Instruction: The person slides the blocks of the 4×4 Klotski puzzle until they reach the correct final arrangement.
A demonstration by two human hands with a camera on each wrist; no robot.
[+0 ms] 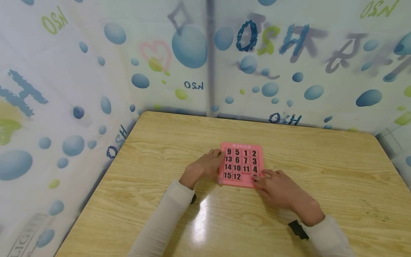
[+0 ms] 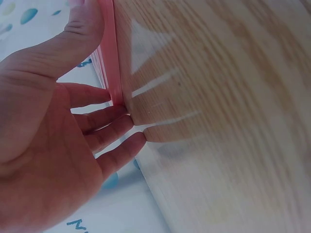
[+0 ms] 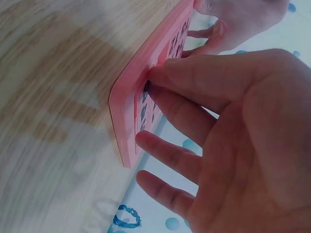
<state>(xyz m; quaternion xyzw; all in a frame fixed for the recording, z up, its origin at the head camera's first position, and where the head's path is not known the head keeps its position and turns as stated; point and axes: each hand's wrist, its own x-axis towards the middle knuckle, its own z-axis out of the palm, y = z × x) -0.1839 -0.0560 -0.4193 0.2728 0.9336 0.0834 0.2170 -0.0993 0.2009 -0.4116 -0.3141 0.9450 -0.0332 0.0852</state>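
Left hand (image 1: 207, 165) spread, I'd brace the board (image 1: 246, 178), pressing lightly on the corner tile (image 1: 253, 175) my spread right hand (image 1: 278, 188) seemingly touches.

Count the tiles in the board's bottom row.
3: tile 15 at far left, tile 12 beside it, and a third tile at the right end, partly covered, its number unclear.

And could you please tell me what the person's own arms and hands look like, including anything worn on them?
The left hand and right hand are bare, without gloves. The left sleeve and right sleeve are long, off-white and look plain. A black piece shows by the left cuff, and another black piece by the right; I cannot identify either.
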